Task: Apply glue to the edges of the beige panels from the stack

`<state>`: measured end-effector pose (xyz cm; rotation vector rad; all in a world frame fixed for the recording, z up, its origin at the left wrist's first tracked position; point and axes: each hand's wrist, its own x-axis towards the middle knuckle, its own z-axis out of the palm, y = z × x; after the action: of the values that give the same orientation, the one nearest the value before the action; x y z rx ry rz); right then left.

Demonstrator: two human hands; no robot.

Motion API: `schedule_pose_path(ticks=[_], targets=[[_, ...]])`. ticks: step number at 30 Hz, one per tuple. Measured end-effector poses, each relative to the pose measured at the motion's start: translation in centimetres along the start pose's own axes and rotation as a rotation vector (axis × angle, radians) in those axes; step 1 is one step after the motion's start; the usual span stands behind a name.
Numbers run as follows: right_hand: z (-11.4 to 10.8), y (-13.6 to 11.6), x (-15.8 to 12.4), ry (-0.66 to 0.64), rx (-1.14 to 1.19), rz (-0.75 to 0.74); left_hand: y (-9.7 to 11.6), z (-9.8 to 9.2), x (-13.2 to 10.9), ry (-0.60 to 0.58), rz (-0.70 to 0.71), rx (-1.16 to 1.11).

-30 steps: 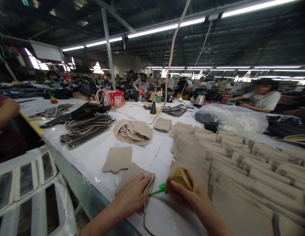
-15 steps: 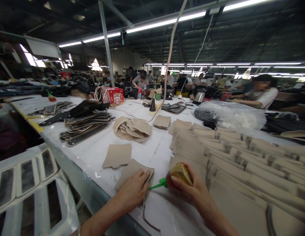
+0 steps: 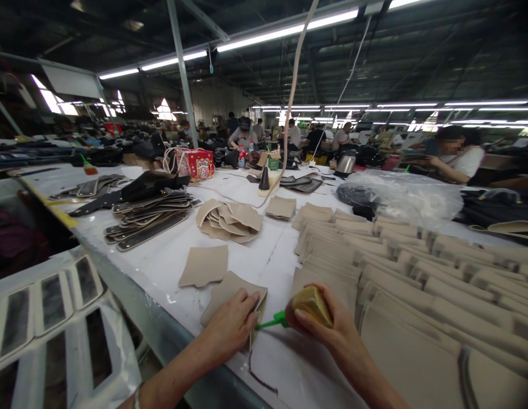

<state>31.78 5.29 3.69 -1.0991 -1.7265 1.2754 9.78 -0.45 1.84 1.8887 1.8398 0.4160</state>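
My left hand [image 3: 235, 322] presses on a beige piece [image 3: 223, 292] near the table's front edge, its fingers together at the folded right side of the piece. My right hand [image 3: 332, 321] is wrapped round a yellowish-brown bottle [image 3: 310, 307] tipped sideways. The bottle's green nozzle [image 3: 272, 321] points left, its tip at the fold beside my left fingers. Another flat beige piece [image 3: 204, 265] lies just beyond. Whether glue leaves the nozzle is too small to tell.
Overlapping beige pieces [image 3: 411, 307] fill the right side. A beige pile [image 3: 229, 220], dark strips [image 3: 149, 218], a red bag [image 3: 196, 165] and a plastic bag [image 3: 406, 196] stand farther back. A co-worker [image 3: 460, 156] sits at the far right.
The nozzle tip has shifted slightly left along the fold, with my right hand. The co-worker at the right has raised a hand with a dark piece.
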Motion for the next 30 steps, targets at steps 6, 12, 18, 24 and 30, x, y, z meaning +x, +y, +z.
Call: schedule_pose_path(ticks=[6, 12, 18, 24, 30], targets=[[0.0, 0.1, -0.6, -0.071, 0.071, 0.006, 0.0, 0.2, 0.0, -0.010, -0.012, 0.000], [0.1, 0.0, -0.7, -0.111, 0.070, 0.021, -0.1, 0.2, -0.2, 0.001, -0.015, -0.001], [0.0, 0.1, -0.5, -0.056, 0.012, -0.022, -0.1, 0.3, -0.1, 0.008, -0.017, 0.013], [0.2, 0.3, -0.7, -0.161, 0.122, 0.008, -0.2, 0.4, 0.0, 0.018, -0.018, -0.009], [-0.1, 0.6, 0.6, 0.007, -0.110, -0.076, -0.1, 0.3, -0.2, 0.009, -0.010, -0.014]])
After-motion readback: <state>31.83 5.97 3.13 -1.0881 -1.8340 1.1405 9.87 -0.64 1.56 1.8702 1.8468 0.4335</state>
